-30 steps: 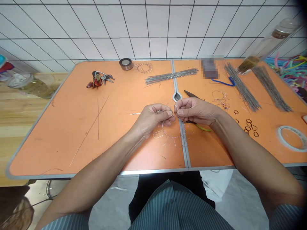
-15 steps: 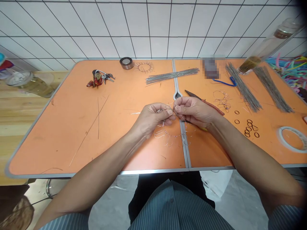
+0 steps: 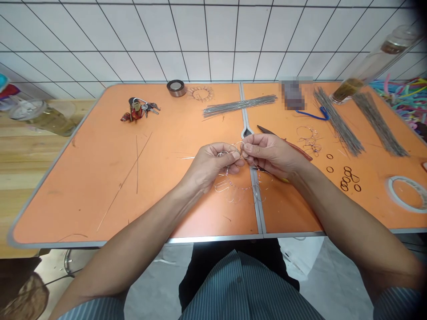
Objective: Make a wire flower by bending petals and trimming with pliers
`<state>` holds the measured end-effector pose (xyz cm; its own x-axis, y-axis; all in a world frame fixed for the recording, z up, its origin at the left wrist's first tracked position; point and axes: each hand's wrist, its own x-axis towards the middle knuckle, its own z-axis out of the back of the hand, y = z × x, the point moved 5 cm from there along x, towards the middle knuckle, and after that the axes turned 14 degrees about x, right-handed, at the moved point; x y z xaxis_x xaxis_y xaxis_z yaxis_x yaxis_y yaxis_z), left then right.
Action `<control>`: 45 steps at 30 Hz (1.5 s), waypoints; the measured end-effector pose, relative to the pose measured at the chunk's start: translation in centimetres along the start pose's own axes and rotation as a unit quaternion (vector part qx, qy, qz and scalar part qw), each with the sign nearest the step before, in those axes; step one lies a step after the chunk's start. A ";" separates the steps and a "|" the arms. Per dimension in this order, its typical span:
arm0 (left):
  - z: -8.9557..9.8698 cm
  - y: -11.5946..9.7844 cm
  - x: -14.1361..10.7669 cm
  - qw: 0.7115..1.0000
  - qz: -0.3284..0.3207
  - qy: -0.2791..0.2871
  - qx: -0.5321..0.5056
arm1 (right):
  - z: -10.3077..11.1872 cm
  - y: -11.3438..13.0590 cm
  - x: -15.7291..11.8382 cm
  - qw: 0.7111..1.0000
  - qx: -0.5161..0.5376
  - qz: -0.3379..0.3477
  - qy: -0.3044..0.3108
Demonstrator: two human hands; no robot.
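Observation:
A thin wire ring with many small loops [image 3: 246, 188] hangs between my hands, over the middle of the orange table. My left hand [image 3: 218, 162] pinches its upper left part between thumb and forefinger. On the other side, my right hand [image 3: 267, 151] has thumb and fingertips closed on the wire close to the left fingertips. Pliers with red handles [image 3: 298, 149] lie partly under the right hand, and a second tool's yellow handle end [image 3: 284, 180] shows below it. The exact crossing of the wire at the fingertips is too fine to make out.
Bundles of straight wire [image 3: 240, 105] lie at the back and right. A finished-looking looped ring [image 3: 201, 93] sits by a tape roll [image 3: 176, 88]. Keys [image 3: 147, 107] are at left, dark small rings [image 3: 348, 178] and a white tape roll [image 3: 407, 194] at right. A glass bottle [image 3: 367, 66] stands behind.
My right hand has shifted very slightly at the fingertips, its thumb a touch higher. The left hand and the wire ring stay almost where they were.

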<state>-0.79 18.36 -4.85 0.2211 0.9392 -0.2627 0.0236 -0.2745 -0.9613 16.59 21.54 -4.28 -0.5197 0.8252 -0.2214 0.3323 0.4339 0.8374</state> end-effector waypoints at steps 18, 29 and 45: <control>0.4 -0.5 0.0 0.999 -0.004 0.024 0.022 | 0.4 -0.2 -0.2 1.000 -0.014 -0.026 0.000; 0.7 -0.9 -0.1 0.994 -0.020 0.037 0.101 | 0.2 -0.3 -0.2 0.996 -0.079 0.035 0.008; 0.7 -1.1 0.0 0.997 0.016 0.036 0.065 | 0.1 0.1 -0.5 0.994 -0.102 0.027 -0.027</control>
<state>-1.47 18.82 -3.86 0.2892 0.9117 -0.2917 -0.1098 -0.2712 -0.9563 16.97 21.22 -4.16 -0.4612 0.8658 -0.1944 0.1901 0.3104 0.9314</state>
